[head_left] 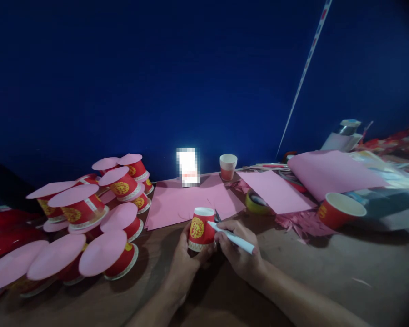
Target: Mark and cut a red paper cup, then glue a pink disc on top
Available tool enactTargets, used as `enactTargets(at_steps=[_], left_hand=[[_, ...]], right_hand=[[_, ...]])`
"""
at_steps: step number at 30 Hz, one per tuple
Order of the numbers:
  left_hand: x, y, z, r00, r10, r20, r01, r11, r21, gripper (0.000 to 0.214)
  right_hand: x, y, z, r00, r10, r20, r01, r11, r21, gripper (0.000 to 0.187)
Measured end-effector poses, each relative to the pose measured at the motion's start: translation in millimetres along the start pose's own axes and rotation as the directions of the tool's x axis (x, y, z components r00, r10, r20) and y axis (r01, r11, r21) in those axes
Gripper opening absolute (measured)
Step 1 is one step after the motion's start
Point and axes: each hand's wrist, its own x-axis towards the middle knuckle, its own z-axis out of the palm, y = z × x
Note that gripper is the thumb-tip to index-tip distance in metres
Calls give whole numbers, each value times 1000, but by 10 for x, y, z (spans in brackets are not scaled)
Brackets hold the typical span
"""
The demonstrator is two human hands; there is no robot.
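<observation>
A red paper cup [197, 230] with a gold emblem is in my left hand [184, 254], whose fingers wrap round its side and lower edge. It is held upside down, with the white base on top and the patterned rim below. My right hand [240, 247] grips a white marker pen [236, 240] that slants up to the left. The pen's front end is at the right side of the cup, near its upper part; I cannot tell whether it touches. Behind the cup lie pink paper sheets [167, 200] on the brown table [150, 290].
At left stand several red cups topped with pink paper discs [73, 196], some stacked. A lit, blurred screen [187, 167] is at the back, beside a cup stack [228, 169]. To the right are a roll of tape [255, 205], pink scraps [298, 225] and a larger red cup [337, 215].
</observation>
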Motion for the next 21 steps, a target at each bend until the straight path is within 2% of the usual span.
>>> enactTargets(at_steps=[21], left_hand=[[-16,22,7,1000,-11,2,11,1000,7,85]], right_hand=[[8,5,5,1000,-13,6,13,1000,-21,11]])
